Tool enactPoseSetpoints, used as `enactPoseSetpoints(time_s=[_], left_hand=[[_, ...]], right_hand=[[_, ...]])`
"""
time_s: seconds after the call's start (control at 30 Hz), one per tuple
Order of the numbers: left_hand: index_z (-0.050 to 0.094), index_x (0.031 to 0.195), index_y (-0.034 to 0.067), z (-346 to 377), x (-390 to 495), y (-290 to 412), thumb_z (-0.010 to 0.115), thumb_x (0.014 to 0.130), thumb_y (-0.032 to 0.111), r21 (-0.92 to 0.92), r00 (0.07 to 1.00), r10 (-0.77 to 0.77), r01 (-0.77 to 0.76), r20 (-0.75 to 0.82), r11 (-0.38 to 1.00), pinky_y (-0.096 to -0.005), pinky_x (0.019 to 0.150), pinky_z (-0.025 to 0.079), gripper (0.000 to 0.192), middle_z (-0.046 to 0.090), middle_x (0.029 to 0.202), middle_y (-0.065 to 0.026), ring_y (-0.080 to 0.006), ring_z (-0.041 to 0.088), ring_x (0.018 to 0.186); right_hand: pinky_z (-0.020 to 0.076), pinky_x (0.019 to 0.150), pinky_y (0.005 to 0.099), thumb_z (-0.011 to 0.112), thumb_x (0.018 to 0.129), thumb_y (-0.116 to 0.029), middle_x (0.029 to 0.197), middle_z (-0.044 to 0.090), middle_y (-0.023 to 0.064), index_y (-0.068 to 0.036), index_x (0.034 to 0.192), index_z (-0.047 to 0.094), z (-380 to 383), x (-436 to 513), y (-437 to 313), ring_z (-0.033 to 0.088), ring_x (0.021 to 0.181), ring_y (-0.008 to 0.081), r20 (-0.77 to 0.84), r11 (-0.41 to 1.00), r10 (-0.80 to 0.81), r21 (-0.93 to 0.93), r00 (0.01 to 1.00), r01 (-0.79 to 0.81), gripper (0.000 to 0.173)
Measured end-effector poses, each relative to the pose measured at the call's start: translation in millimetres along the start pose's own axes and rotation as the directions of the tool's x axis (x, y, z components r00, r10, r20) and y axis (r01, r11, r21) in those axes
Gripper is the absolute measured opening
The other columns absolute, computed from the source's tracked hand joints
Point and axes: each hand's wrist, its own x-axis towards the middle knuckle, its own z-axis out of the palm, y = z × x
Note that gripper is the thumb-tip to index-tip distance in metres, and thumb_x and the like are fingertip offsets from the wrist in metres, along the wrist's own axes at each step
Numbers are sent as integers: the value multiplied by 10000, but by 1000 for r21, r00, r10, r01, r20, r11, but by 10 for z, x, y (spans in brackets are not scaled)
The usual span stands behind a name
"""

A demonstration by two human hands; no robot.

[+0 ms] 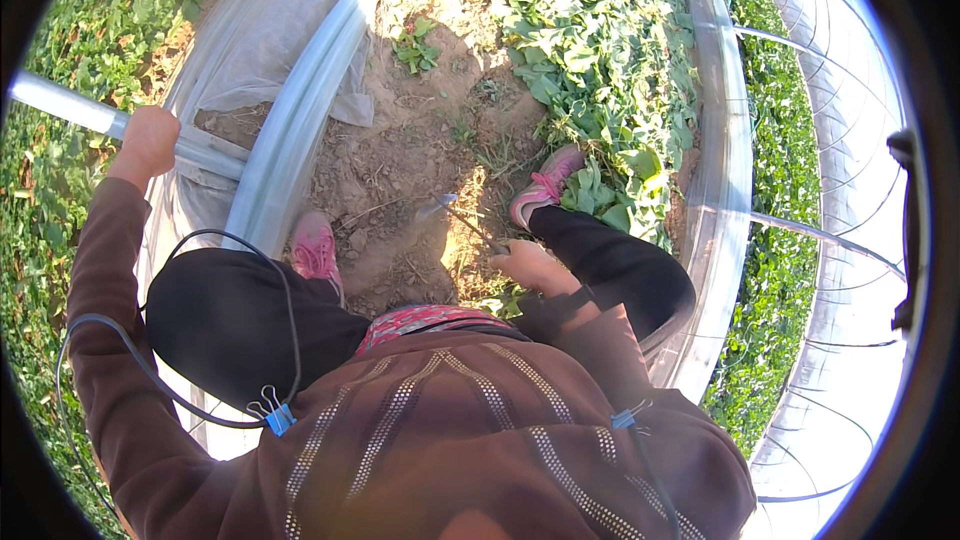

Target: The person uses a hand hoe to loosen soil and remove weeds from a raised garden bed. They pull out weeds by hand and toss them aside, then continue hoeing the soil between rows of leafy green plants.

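Note:
At the left of the head view, my left hand [151, 139] is closed around a pale metal pipe [71, 106] that slopes across the planting. My right hand [531, 264] grips the handle of a small hand tool [471, 223], held low between my feet. Its pale blade [437, 205] is at the bare soil [397, 142]; blur hides its exact shape, and I cannot tell if it touches the ground. Close by the right hand, a leafy green crop [600, 67] runs along the right side of the soil.
A long bundle of clear plastic sheeting [300, 90] lies left of the soil. My pink shoes [313, 247] stand on either side of the tool. A cable [289, 307] loops near my left knee. At right are another plastic-covered edge [724, 127] and thin hoops [817, 229].

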Motion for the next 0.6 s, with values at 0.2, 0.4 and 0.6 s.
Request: enactPoseSetpoints(time_s=[0.2, 0.4, 0.6], left_hand=[[675, 716, 96, 38, 13, -7, 624, 638, 119, 23, 1000, -3, 3, -1, 1000, -322, 694, 497, 96, 645, 766, -91, -234, 633, 779], [678, 740, 94, 23, 18, 4, 620, 644, 122, 36, 1000, -17, 16, 15, 999, -319, 700, 495, 116, 645, 768, -88, -235, 633, 785], [680, 758, 99, 6, 11, 12, 618, 651, 123, 29, 1000, -5, 4, 23, 1000, -318, 704, 494, 126, 646, 794, -86, -234, 633, 790]], right_hand=[[453, 642, 427, 524, 815, -342, 792, 591, 223, 61, 844, 529, -333, 800, 152, 590, 716, 358, -544, 874, 278, 485, 792, 27, 404], [319, 323, 376, 468, 854, -332, 486, 460, 124, 0, 593, 468, -33, 1347, 65, 428, 334, 240, -82, 690, 292, 708, 953, -151, 422], [452, 757, 451, 482, 818, -282, 877, 601, 268, 56, 895, 591, 278, 377, 91, 581, 865, 405, 26, 991, -51, -125, 998, 54, 363]])
